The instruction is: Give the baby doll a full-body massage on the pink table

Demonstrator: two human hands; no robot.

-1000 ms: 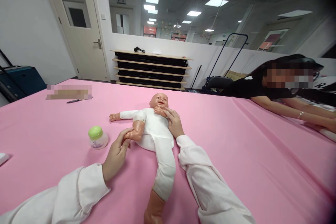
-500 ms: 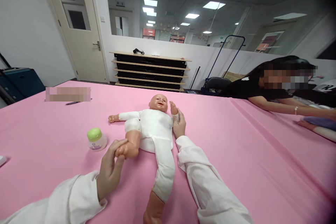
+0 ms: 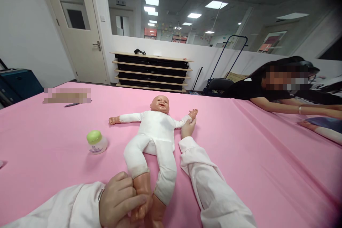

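Observation:
A baby doll (image 3: pixel 157 126) with a white cloth body lies face up on the pink-covered table (image 3: pixel 224 149), its head at the far end. My left hand (image 3: pixel 120 199) is closed around the doll's foot on the left side of the view. That leg now stretches toward me, beside the other one. My right hand (image 3: pixel 188 128) grips the doll's arm on the right, near its wrist; the arm points outward. The doll's other arm lies stretched to the left. To the left of the doll stands a jar (image 3: pixel 97 143) with a light green lid.
At the right, a person (image 3: pixel 267 82) in black leans over the table, arms reaching toward another doll's leg (image 3: pixel 320 130). A dark pen-like item (image 3: pixel 72 105) lies at the far left beside a blurred patch. Behind the table stand a shelf stack (image 3: pixel 152 71) and a blue suitcase (image 3: pixel 20 85).
My left hand has drawn the bent leg down and straightened it toward me. My right hand has moved the doll's arm outward to the right.

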